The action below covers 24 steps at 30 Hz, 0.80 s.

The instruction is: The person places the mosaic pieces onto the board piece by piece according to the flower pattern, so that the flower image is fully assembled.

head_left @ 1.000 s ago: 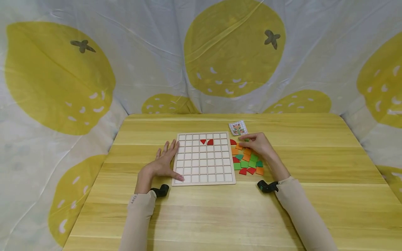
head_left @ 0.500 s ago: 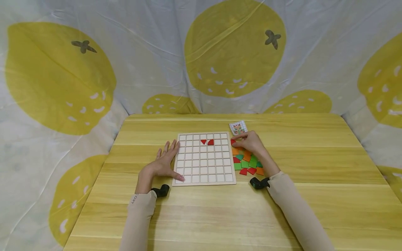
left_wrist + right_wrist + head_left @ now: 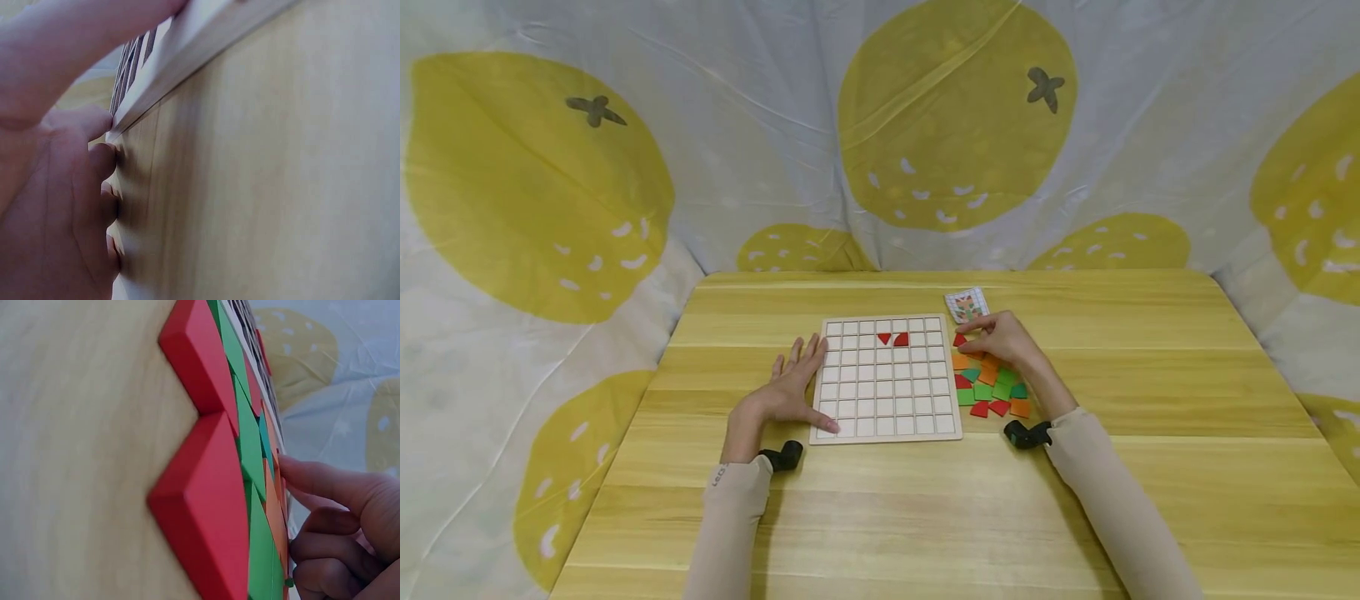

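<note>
A white square-grid board (image 3: pixel 880 379) in a light wooden frame lies flat on the table. My left hand (image 3: pixel 786 392) rests at its left edge, fingers spread, thumb on the near left corner. In the left wrist view the thumb (image 3: pixel 81 50) lies over the frame edge (image 3: pixel 162 75). Two red pieces, a triangle (image 3: pixel 884 338) and a quarter circle (image 3: pixel 901 339), sit in grid cells. Right of the board, my right hand (image 3: pixel 1006 340) pinches a red tile (image 3: pixel 960 340) between thumb and forefinger, beside the board's edge. The fingers partly cover this tile.
A loose pile of orange, green, teal and red tiles (image 3: pixel 1002 390) lies right of the board, under and in front of my right hand. A small pattern card (image 3: pixel 966 305) lies behind it. Patterned cloth (image 3: pixel 955 125) hangs behind the table (image 3: pixel 880 517).
My right hand has moved left from the orange and green tiles to the red tile by the board, then shifted slightly back right with it. My left hand stays put.
</note>
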{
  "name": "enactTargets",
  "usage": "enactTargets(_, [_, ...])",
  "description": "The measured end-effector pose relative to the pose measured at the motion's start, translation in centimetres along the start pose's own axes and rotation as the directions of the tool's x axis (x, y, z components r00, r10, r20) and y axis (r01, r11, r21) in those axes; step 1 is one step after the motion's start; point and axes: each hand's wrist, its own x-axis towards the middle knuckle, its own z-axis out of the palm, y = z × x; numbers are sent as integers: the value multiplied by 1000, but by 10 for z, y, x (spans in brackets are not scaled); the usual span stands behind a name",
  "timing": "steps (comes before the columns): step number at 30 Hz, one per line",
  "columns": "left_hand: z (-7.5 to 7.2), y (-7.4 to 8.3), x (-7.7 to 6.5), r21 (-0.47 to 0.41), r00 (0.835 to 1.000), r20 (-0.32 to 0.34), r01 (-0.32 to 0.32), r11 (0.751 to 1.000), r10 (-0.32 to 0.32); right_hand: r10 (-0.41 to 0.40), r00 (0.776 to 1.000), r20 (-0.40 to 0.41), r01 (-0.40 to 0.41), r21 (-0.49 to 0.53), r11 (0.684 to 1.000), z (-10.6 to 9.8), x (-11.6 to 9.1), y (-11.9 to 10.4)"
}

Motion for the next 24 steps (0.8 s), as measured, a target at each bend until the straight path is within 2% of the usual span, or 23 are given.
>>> enactTargets(24, [-1,0,0,4,1000,1,1,1000,-1,-11,998,-55,11,1,1000,6,0,0])
